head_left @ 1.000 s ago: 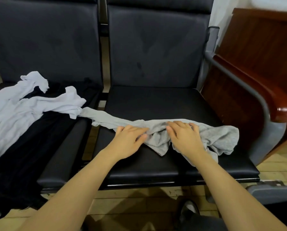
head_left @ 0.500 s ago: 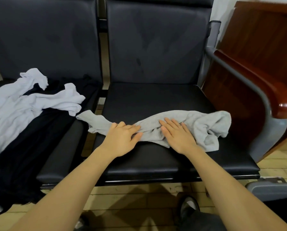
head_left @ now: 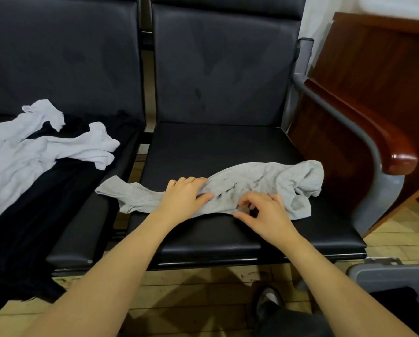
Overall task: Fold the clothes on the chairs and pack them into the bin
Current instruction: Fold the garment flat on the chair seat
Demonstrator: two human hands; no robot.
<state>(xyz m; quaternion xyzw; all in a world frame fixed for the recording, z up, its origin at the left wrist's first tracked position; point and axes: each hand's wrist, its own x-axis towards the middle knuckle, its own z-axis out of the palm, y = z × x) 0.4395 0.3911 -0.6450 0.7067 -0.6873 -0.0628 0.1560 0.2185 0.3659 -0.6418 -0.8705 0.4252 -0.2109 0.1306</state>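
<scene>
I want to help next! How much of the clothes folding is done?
Nothing looks folded or packed yet. In hand: the gray garment lies bunched on the right chair seat, with the left hand pressing it and the right hand pinching its near edge. Left: the white garment and black garment heaped on the left chair, then packing into the bin.

Bin [head_left: 383, 276] cut by edge — black garment [head_left: 21, 234] too.

A wooden cabinet [head_left: 364, 76] stands beside a red-brown armrest [head_left: 383, 139].
</scene>
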